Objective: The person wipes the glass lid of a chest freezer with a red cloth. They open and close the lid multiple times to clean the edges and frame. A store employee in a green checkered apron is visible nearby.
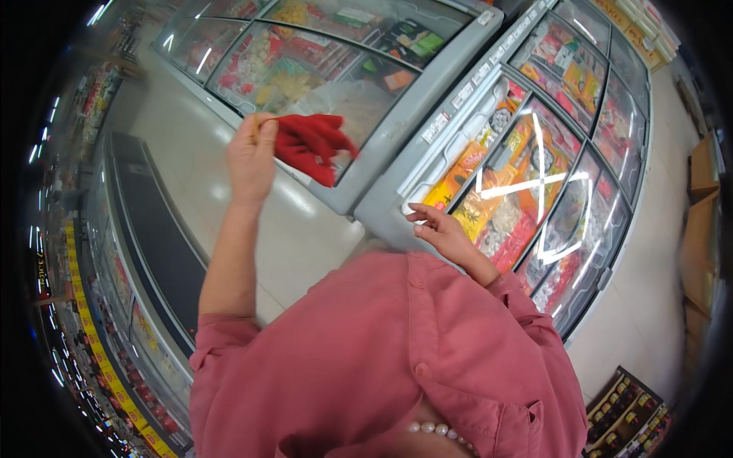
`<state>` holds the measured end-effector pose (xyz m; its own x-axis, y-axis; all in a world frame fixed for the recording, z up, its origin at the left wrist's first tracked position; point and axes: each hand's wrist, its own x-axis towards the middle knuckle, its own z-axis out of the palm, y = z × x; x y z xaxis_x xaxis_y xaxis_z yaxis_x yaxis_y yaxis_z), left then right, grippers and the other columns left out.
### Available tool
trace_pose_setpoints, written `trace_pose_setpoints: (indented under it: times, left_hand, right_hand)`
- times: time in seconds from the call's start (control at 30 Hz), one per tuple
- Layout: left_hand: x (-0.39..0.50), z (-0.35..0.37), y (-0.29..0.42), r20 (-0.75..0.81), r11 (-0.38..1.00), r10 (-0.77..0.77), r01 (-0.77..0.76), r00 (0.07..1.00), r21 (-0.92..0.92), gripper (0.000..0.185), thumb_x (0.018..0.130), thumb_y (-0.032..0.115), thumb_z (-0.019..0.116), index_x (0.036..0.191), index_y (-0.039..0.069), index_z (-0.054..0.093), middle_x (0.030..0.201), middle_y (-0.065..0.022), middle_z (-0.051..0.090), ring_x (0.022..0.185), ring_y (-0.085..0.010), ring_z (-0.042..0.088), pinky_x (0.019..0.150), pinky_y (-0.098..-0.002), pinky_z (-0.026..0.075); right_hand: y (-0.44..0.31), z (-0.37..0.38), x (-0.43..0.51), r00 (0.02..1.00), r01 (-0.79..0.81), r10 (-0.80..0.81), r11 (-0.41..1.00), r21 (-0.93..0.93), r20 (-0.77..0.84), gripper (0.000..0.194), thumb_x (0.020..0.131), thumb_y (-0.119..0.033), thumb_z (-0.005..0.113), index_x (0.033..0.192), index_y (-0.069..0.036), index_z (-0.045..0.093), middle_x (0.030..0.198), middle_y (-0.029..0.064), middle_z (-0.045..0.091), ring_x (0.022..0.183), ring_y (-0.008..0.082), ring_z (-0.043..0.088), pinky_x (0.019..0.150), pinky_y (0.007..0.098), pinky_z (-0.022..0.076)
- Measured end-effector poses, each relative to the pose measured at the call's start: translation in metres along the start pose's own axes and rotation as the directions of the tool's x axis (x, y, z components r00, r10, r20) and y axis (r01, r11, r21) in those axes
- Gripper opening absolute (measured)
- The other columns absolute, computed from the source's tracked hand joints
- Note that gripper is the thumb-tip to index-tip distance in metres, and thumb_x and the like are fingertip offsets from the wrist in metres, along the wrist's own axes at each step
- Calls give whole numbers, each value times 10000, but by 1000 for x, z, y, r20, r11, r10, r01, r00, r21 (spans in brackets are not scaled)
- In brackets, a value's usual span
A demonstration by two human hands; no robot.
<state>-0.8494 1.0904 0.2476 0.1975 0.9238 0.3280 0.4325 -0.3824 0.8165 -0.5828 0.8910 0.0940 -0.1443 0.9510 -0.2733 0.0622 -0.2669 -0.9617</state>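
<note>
My left hand (255, 151) is raised and closed around one end of a red cloth (312, 143). The cloth hangs sideways in folds over the near corner of a chest freezer (378, 126) with a glass top. A small yellowish bit shows at my fingers, too blurred to name. My right hand (438, 229) is held with fingers apart and nothing in it, at the near corner of a second chest freezer (395, 192). Beside it, yellow food packages (452, 180) lie in a strip that the sliding glass lid (532, 166) seems to leave uncovered.
The two freezers stand close together, both holding bagged food. A long dark-topped refrigerated case (154, 217) runs along the left, with pale tiled floor (309, 229) between. Cardboard boxes (701, 229) stand far right. A rack of bottles (624, 409) is at the lower right.
</note>
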Motion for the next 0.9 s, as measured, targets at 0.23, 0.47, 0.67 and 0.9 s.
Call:
trace_pose_setpoints:
  times: [0.23,0.47,0.67,0.9]
  left_hand:
    - [1,70,48,228,798,-76,196,971,-570,143,992,154,555,977,25,615,845,49,556,760,-40,482,701,-200,416]
    - [-11,89,42,471,705,-239,485,849,-518,137,941,200,628,942,64,641,861,38,612,797,-53,548,747,-243,467]
    - [-15,72,7,352,792,-321,453,879,-409,109,896,165,651,901,56,644,813,23,609,758,-65,543,713,-248,462]
    - [-4,57,-32,201,783,-417,462,887,-417,88,874,136,670,882,51,646,790,15,594,746,-83,521,708,-262,440]
  right_hand:
    - [-43,-10,19,806,300,-416,901,-315,-422,1045,740,-53,753,1549,-118,94,1456,144,348,1045,213,547,806,305,497]
    - [-25,-16,51,794,327,-439,892,-314,-421,256,891,-71,582,1126,0,653,968,123,670,914,228,636,835,321,482]
    - [-21,-29,54,755,365,-499,858,-360,-425,239,886,1,516,1085,19,648,1030,148,657,996,271,607,891,326,464]
    - [-88,-38,34,827,431,-562,626,-650,7,355,711,31,704,1057,-37,664,910,132,641,856,305,604,782,380,487]
